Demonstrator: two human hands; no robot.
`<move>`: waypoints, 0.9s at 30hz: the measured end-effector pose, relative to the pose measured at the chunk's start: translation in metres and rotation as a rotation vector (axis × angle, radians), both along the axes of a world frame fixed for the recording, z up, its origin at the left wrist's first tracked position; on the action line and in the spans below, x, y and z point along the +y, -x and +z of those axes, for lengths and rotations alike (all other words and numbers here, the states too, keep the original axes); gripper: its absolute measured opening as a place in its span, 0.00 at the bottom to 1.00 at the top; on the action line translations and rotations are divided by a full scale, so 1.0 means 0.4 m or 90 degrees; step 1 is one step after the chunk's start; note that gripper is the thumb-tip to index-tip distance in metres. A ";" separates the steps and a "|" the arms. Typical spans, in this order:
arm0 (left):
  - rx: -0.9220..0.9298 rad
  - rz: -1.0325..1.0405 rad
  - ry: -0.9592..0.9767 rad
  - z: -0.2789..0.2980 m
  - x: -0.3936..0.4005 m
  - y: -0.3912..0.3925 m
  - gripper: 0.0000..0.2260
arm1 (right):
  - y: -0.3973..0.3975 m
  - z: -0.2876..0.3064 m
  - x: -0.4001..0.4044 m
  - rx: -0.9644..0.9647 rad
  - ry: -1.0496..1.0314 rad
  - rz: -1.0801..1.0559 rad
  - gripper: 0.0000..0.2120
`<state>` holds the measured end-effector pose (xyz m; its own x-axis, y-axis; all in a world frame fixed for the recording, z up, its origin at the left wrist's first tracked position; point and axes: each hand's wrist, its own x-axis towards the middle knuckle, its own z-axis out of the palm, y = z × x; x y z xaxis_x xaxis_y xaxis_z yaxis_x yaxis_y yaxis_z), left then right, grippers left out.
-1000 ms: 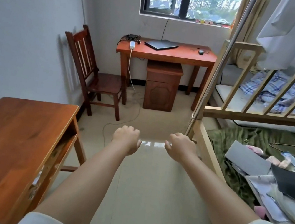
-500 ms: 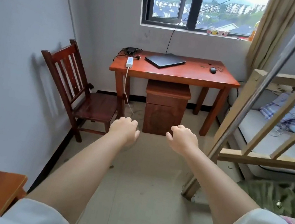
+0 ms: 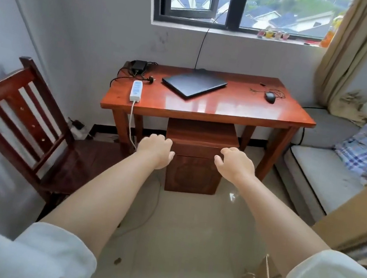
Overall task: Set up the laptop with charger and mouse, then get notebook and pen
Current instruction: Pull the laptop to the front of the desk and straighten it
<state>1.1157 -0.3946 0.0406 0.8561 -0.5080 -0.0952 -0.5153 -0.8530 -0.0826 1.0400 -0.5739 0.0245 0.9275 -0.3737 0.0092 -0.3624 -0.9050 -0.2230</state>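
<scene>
A closed dark laptop (image 3: pixel 194 83) lies on the red-brown desk (image 3: pixel 243 111) under the window. At the desk's back left corner sits a black charger brick (image 3: pixel 140 65) with its cable and plug, and a white power strip (image 3: pixel 136 90) lies in front of it. A black wired mouse (image 3: pixel 270 97) rests toward the right end. My left hand (image 3: pixel 156 151) and my right hand (image 3: pixel 236 164) are stretched out in front of me, short of the desk, fingers loosely curled and holding nothing. No notebook or pen is in view.
A small wooden cabinet (image 3: pixel 194 162) stands under the desk. A wooden chair (image 3: pixel 34 123) stands at the left against the wall. A bed with a mattress (image 3: pixel 322 172) and a plaid cloth fills the right side, with a wooden bed frame post (image 3: pixel 359 216) near me.
I have moved closer to the desk by the window; it now fills the middle of the view. The nearer table on the left and the cluttered bed have dropped out of sight.
</scene>
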 end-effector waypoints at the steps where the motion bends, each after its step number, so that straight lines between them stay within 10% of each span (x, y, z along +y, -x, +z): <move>1: -0.001 -0.005 -0.007 -0.009 -0.027 -0.060 0.17 | -0.056 -0.009 -0.031 -0.001 -0.009 -0.009 0.18; 27: 0.146 0.127 0.005 -0.212 -0.544 -1.462 0.17 | -1.489 -0.147 -0.695 0.078 -0.022 -0.062 0.15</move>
<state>1.7004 -0.6120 -0.0442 0.8958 -0.3334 -0.2941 -0.3418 -0.9395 0.0239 1.6358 -0.8517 -0.0345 0.8805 -0.4596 -0.1160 -0.4740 -0.8572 -0.2015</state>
